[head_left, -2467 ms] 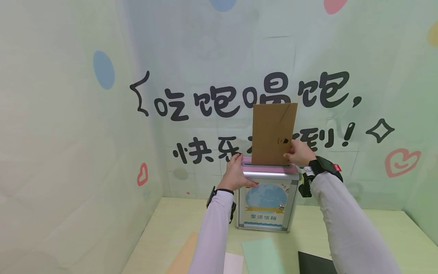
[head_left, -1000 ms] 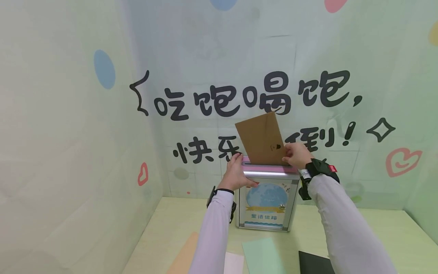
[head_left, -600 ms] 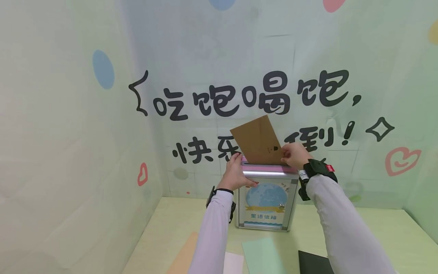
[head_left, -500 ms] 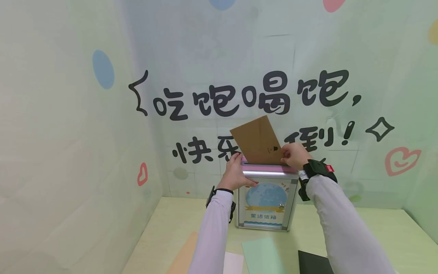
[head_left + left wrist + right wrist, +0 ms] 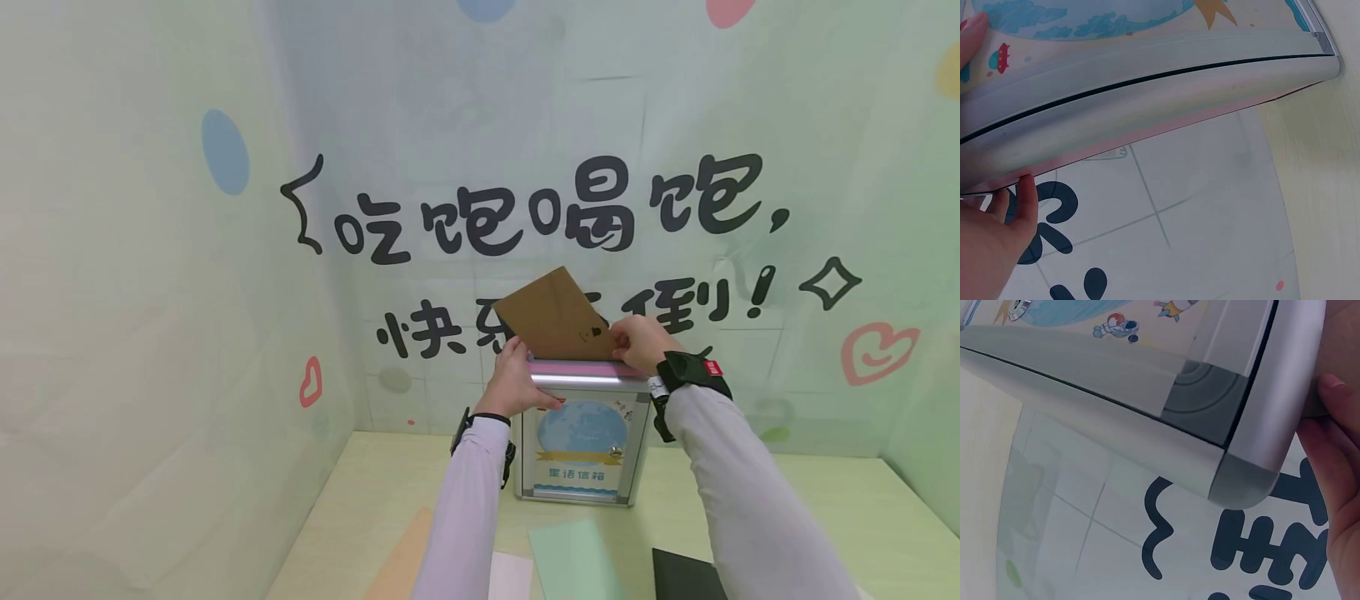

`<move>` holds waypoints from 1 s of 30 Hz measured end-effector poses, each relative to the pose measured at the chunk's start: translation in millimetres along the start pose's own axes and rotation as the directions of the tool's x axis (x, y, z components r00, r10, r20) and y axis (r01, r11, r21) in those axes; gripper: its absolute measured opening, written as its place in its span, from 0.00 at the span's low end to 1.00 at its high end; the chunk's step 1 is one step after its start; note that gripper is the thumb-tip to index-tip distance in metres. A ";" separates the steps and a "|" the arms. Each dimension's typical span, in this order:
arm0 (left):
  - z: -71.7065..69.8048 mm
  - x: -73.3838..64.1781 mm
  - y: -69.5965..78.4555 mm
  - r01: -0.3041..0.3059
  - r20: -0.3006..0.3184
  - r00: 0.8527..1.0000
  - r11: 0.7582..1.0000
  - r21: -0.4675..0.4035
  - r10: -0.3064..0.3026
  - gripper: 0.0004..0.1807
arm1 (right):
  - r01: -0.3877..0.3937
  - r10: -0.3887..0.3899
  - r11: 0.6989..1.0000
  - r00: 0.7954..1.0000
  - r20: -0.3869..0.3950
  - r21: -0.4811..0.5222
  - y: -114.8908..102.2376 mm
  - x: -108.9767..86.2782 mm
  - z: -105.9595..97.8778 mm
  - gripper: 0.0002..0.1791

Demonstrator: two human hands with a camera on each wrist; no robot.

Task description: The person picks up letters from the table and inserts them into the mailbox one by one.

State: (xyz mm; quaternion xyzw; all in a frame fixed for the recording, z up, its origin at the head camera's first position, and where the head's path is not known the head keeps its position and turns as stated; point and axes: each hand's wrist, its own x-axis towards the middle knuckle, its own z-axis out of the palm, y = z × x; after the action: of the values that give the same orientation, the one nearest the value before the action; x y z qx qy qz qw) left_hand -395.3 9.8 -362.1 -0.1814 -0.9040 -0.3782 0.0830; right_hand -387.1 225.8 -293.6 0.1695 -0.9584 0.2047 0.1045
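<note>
A silver and pink letter box (image 5: 585,382) with a blue planet on its front stands upright on the table. My left hand (image 5: 513,385) grips its left top corner, thumb on the front; in the left wrist view the fingers (image 5: 1027,203) reach behind the lid edge. A brown kraft envelope (image 5: 551,317) leans left, its lower part down in the slot on top of the box. At its right edge, my right hand (image 5: 643,343) pinches it between thumb and fingers. The right wrist view shows that hand (image 5: 1341,456) beside the box's corner, with part of the envelope (image 5: 1342,347).
On the table (image 5: 780,500) in front of the box lie an orange sheet or envelope (image 5: 405,554), a pale pink one (image 5: 512,575), a mint green one (image 5: 573,558) and a black one (image 5: 684,575). A printed wall (image 5: 420,350) rises close behind the box.
The brown envelope has tilted from nearly upright to the left and sunk lower into the slot. My right hand has moved slightly left with it. My left hand has stayed on the box.
</note>
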 end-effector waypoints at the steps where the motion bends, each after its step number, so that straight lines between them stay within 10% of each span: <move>1: -0.1 0.1 0.0 -0.006 -0.002 1.000 1.000 -0.006 0.006 0.61 | 0.006 -0.006 1.000 1.000 -0.001 -0.010 0.6 0.4 0.3 0.03; 30: 1.6 2.2 -4.6 -0.056 -0.030 0.998 0.998 0.014 0.057 0.61 | 0.025 -0.024 0.997 1.000 -0.020 0.066 13.6 -0.7 3.7 0.09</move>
State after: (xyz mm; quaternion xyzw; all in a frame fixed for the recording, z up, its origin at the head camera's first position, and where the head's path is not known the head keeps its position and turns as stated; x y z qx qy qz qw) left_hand -399.2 8.6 -365.6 -0.2006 -0.8996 -0.3725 0.1085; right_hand -392.0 236.1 -302.0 0.1827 -0.9478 0.2368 0.1103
